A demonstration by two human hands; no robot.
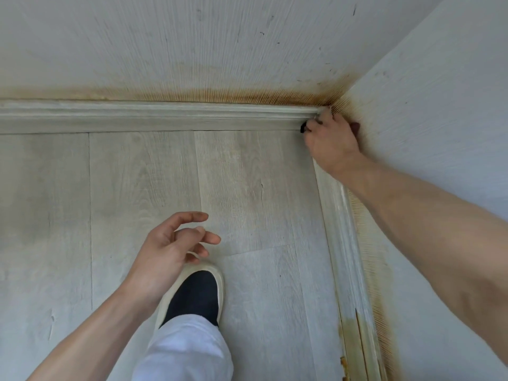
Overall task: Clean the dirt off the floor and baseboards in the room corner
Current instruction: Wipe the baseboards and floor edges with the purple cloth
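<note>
pale baseboards (154,116) (two); right hand (331,141) grips one dark object (303,127) there, left hand (167,248) loosely spread.

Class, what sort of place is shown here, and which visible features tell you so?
Probably an indoor room corner: pale wood-look plank floor, white moulded baseboards meeting at the corner, and white textured walls stained rusty brown along the bottom.

Soft, even daylight, faint shadows, wide-angle bending and blur at edges.
</note>
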